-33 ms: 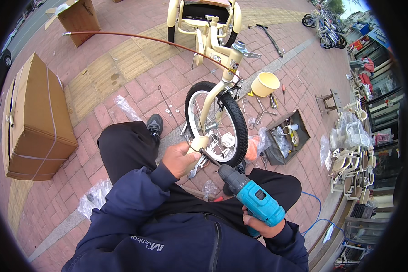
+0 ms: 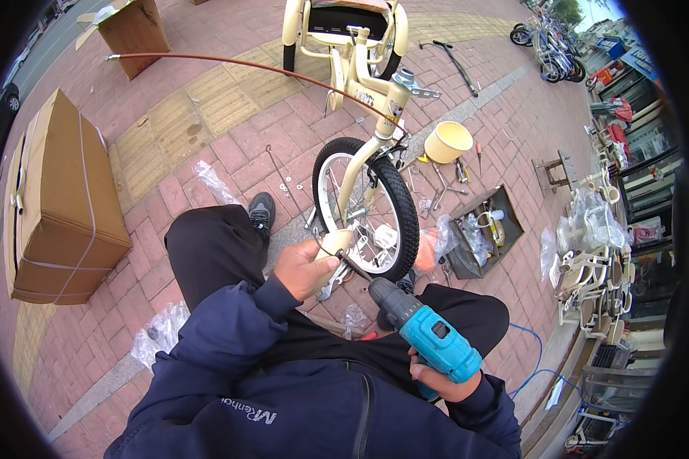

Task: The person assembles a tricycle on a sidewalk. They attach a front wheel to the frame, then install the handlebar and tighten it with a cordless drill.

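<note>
Gripping the cream fork end (image 2: 337, 243) beside the front wheel (image 2: 367, 206), the left hand (image 2: 302, 269) steadies it while the right hand (image 2: 444, 380), closed around the blue drill (image 2: 425, 333), aims its bit up-left, seemingly touching the axle.

Seen from above, both arms wear dark blue sleeves and come up from the lower edge. The left hand (image 2: 305, 269) reaches forward past the bent left knee, fingers curled closed with the thumb on top. The right hand (image 2: 444, 380) sits lower and nearer the body, wrapped in a fist; its fingers appear clenched, though mostly hidden.
</note>
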`<state>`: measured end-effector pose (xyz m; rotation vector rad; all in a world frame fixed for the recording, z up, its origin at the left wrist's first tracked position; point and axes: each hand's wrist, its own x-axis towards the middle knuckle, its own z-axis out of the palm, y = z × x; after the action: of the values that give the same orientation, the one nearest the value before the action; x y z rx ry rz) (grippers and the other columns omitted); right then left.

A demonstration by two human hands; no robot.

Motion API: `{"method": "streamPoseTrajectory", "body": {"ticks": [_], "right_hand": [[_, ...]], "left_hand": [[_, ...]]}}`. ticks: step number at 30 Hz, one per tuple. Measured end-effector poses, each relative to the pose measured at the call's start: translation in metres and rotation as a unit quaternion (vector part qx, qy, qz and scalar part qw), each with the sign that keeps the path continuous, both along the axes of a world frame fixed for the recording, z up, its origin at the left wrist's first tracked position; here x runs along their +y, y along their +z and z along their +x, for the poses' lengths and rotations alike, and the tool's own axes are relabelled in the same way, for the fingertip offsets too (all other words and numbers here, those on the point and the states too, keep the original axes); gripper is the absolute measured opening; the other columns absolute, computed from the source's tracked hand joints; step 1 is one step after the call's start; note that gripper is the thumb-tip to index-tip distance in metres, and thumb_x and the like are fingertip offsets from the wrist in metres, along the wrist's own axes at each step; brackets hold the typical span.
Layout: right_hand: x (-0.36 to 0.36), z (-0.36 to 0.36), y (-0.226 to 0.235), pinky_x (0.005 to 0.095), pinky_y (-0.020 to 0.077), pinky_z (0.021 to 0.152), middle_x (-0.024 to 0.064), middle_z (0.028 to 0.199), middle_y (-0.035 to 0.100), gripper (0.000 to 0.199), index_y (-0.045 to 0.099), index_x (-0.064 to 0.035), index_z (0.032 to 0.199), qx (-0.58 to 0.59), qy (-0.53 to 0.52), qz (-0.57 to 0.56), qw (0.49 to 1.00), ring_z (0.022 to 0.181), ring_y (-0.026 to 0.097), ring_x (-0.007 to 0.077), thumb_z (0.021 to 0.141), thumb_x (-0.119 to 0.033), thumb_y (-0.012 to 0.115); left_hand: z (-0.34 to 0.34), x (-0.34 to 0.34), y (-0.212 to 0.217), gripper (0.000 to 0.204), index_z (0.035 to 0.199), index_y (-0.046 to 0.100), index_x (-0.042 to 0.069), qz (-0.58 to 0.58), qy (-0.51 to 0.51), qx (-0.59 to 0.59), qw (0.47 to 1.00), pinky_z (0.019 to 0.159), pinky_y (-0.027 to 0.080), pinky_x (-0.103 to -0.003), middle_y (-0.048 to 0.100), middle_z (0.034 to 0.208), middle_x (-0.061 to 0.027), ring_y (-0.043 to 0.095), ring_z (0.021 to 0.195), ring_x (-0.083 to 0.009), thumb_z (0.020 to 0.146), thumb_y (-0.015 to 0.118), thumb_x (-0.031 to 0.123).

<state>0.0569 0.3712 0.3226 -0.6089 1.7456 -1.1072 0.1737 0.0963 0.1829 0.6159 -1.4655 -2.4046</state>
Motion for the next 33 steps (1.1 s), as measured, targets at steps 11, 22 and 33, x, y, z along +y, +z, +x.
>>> {"method": "streamPoseTrajectory", "body": {"ticks": [11, 22, 33], "right_hand": [[-0.004, -0.003, 0.002, 0.0308, 0.0532, 0.067, 0.0079, 0.077, 0.069, 0.019, 0.070, 0.0005, 0.098, 0.006, 0.001, 0.007, 1.000, 0.068, 0.067, 0.0177, 0.080, -0.006, 0.073], [-0.012, -0.004, 0.003, 0.0311, 0.0513, 0.063, 0.0107, 0.072, 0.067, 0.030, 0.069, -0.0025, 0.111, 0.135, 0.106, -0.027, 0.985, 0.059, 0.064, 0.0212, 0.082, -0.007, 0.070], [-0.002, -0.013, 0.004, 0.0290, 0.0527, 0.070, 0.0048, 0.081, 0.067, 0.030, 0.065, 0.0014, 0.108, -0.027, -0.025, 0.012, 0.999, 0.073, 0.066, 0.0134, 0.079, -0.005, 0.072]], "left_hand": [[-0.003, 0.001, 0.004, 0.041, 0.134, 0.051, -0.005, 0.042, 0.005, 0.038, 0.998, 0.086, 0.052, -0.031, 0.065, 0.110, -0.0092, 0.063, 0.095, -0.0155, 0.094, 0.057, -0.002], [-0.002, 0.006, 0.004, 0.040, 0.134, 0.052, -0.004, 0.030, 0.019, -0.008, 0.999, 0.082, 0.053, -0.030, 0.065, 0.107, -0.0096, 0.066, 0.091, -0.0165, 0.094, 0.054, -0.003], [-0.006, 0.006, -0.010, 0.031, 0.127, 0.058, -0.002, -0.019, 0.044, -0.007, 0.999, 0.079, 0.052, -0.028, 0.067, 0.104, -0.0070, 0.065, 0.088, -0.0132, 0.096, 0.057, 0.004]]}}
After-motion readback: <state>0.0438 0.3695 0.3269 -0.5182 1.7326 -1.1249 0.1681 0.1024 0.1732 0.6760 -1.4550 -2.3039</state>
